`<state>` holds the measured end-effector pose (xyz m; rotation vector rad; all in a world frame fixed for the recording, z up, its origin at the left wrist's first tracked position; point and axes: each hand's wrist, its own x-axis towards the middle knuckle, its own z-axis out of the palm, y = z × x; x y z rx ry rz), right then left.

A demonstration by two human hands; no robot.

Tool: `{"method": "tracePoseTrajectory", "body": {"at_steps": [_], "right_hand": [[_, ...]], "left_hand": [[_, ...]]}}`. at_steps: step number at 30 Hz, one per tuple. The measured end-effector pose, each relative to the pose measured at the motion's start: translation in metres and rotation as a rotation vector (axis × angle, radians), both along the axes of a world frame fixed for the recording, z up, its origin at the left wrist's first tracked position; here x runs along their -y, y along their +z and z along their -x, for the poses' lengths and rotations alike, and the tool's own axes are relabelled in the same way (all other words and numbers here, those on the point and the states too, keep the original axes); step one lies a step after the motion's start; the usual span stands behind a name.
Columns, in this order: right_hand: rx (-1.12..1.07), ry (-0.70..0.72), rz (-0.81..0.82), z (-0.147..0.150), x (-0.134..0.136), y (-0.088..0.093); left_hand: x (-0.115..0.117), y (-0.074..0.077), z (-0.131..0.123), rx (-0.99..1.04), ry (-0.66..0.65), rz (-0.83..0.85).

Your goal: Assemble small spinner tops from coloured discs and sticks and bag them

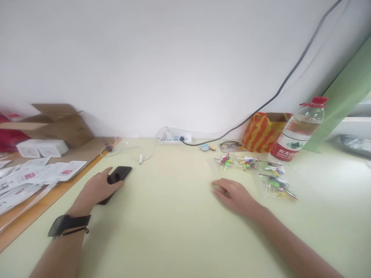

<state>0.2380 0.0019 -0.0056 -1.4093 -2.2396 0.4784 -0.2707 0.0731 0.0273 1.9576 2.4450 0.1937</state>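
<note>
A black smartphone (pixel 121 174) lies on the pale green table at the left. My left hand (pixel 97 189), with a black watch (pixel 69 224) on its wrist, is closed around it, thumb along the near right side and fingers at the far left edge. On the bare tabletop right of centre rests my right hand (pixel 236 196). Its fingers are loosely bent, a gap shows between thumb and forefinger, and nothing is visible in it. Nearest to that hand are several clear bags of small colourful plastic pieces (pixel 225 162).
A white power strip (pixel 175 141) sits against the wall, with a dark cable (pixel 232 129) and a white charging cable (pixel 141 159). At right stand a large water bottle (pixel 298 133) and a striped bag (pixel 257 133). Cardboard boxes (pixel 63 123) and printed cards (pixel 43 173) lie left.
</note>
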Motion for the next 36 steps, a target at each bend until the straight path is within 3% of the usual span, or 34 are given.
{"method": "tracePoseTrajectory", "body": {"at_steps": [6,14,24,26,29,33,36], "right_hand": [[0.007,0.005,0.007,0.0,0.0,-0.002],[0.005,-0.002,0.012,0.0,0.0,-0.003],[0.011,0.009,0.001,-0.003,-0.001,-0.005],[0.012,0.007,0.004,-0.002,-0.001,-0.004],[0.013,0.008,0.009,-0.002,-0.001,-0.003],[0.001,0.006,0.017,-0.002,-0.001,-0.003],[-0.006,0.004,0.027,-0.003,0.0,-0.004]], "left_hand": [[0.002,0.008,-0.002,0.105,0.047,0.003],[0.004,0.006,0.022,0.225,0.078,0.105],[0.006,0.011,0.013,0.322,0.097,-0.004],[0.005,0.012,0.009,0.449,0.141,-0.057],[0.004,0.015,0.005,0.869,0.196,-0.083],[0.007,0.021,-0.001,1.439,0.055,0.032],[0.01,0.022,-0.006,1.493,-0.058,0.053]]}}
